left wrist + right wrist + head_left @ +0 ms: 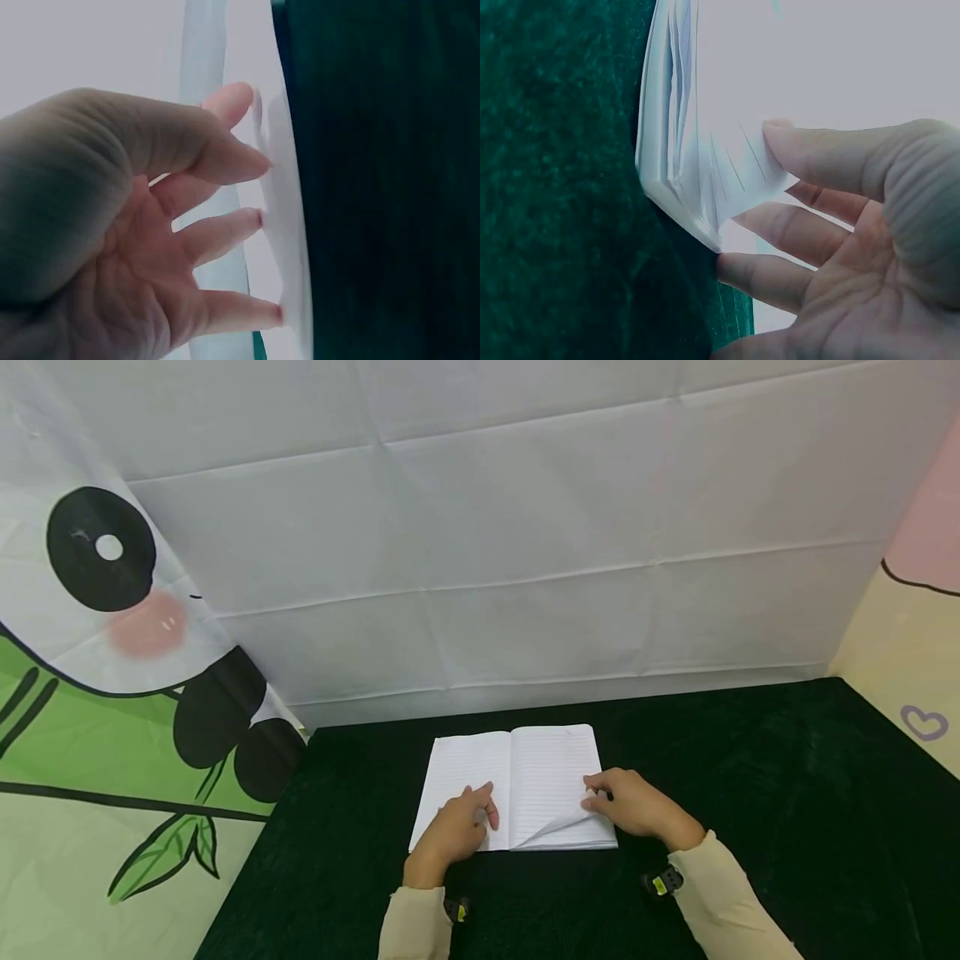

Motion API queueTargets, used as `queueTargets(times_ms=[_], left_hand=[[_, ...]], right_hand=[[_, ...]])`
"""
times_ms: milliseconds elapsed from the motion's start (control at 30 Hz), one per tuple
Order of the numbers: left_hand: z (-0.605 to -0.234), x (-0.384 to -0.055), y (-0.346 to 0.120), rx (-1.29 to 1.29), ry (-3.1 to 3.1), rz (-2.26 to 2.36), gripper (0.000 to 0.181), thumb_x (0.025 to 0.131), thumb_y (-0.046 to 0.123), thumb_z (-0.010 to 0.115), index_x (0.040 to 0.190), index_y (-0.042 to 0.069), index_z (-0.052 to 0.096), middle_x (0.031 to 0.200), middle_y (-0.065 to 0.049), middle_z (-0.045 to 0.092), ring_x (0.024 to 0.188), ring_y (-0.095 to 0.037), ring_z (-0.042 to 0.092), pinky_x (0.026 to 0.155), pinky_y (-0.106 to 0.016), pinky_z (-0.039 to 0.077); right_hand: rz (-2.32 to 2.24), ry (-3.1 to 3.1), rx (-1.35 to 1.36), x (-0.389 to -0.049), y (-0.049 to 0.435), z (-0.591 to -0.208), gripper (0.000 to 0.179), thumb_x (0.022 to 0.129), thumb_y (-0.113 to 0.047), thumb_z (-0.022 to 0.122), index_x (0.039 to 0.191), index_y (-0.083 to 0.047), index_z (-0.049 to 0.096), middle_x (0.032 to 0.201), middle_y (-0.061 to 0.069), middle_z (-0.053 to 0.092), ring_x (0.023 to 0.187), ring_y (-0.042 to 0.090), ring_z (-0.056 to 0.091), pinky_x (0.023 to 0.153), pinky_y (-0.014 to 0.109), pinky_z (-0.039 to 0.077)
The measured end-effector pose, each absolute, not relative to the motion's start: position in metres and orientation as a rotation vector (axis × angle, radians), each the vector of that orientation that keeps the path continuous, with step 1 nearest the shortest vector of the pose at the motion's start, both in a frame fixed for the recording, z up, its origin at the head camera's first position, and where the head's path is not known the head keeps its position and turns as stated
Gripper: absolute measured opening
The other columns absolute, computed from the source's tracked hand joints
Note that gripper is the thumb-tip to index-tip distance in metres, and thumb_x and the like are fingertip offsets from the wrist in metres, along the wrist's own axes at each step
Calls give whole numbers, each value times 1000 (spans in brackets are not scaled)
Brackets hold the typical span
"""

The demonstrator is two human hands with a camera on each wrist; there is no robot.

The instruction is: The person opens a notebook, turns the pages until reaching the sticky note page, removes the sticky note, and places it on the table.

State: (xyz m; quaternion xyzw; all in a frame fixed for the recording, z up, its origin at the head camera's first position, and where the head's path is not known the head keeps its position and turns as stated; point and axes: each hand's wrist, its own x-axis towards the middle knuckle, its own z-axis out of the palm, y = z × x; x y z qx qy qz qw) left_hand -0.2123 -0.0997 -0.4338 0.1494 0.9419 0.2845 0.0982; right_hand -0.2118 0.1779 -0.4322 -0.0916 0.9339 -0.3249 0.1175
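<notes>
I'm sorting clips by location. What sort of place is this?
Perhaps a makeshift recording booth, though I can't be certain: a creased white backdrop fills the far side, cartoon artwork covers the left side, and dark green cloth spreads in front.

The notebook is smooth matt paper, the tablecloth velvety cloth, the backdrop creased matt sheeting.

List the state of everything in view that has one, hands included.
Notebook: open, lying on the cloth.
Left page: lying mostly flat.
Right page: lower outer corner lifted and bent.
Left hand: on the left page, fingers spread.
Right hand: pinching the right page.
Dark green cloth: spread out.
White backdrop: creased.
</notes>
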Motion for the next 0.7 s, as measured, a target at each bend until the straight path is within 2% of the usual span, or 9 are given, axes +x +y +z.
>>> queueTargets(times_ms=[100, 200, 267, 333, 433, 500, 700], left_hand=[[-432, -210, -87, 526, 2789, 819, 19, 90, -4, 55, 83, 13, 60, 138, -20, 63, 147, -49, 36, 112, -77, 25], [-432, -207, -75, 554, 2795, 785, 13, 98, 9, 54, 88, 15, 60, 138, -20, 62, 146, -51, 37, 108, -80, 27], [-433, -205, -68, 551, 2793, 756, 14, 100, 21, 56, 88, 17, 61, 145, -21, 57, 146, -51, 36, 105, -82, 28], [-434, -203, -63, 539, 2783, 716, 19, 99, 33, 60, 86, 20, 62, 158, -21, 43, 148, -51, 33, 104, -83, 28], [-434, -201, -56, 533, 2771, 670, 28, 94, 46, 67, 81, 22, 60, 160, -23, 38, 149, -52, 30, 104, -83, 29], [-435, -200, -54, 517, 2772, 657, 30, 91, 48, 70, 79, 22, 59, 160, -24, 37, 149, -52, 29, 105, -82, 28], [-436, -196, -51, 506, 2823, 679, 31, 89, 35, 76, 71, 18, 57, 158, -25, 40, 147, -52, 33, 104, -83, 28]], right_hand=[[-950, 2732, -271, -211, 177, -432, 42, 98, -22, 63, 136, -2, 60, 138, 21, 61, 117, 30, 62, 101, 52, 51], [-956, 2732, -267, -211, 177, -431, 43, 98, -21, 63, 136, -2, 60, 139, 21, 61, 120, 32, 61, 102, 54, 50], [-957, 2734, -269, -210, 176, -430, 43, 98, -22, 63, 136, -2, 60, 138, 21, 61, 122, 33, 61, 104, 55, 50], [-966, 2733, -264, -210, 176, -430, 42, 99, -22, 62, 136, -2, 60, 138, 21, 61, 123, 34, 60, 104, 56, 49], [-962, 2731, -271, -209, 175, -430, 42, 99, -22, 62, 135, -1, 60, 137, 22, 62, 124, 36, 60, 104, 56, 49], [-964, 2728, -262, -209, 175, -430, 42, 99, -22, 62, 135, -1, 60, 137, 22, 61, 125, 37, 59, 105, 56, 48], [-975, 2722, -251, -208, 174, -431, 41, 99, -23, 62, 134, -2, 61, 137, 22, 61, 126, 38, 59, 104, 57, 49]])
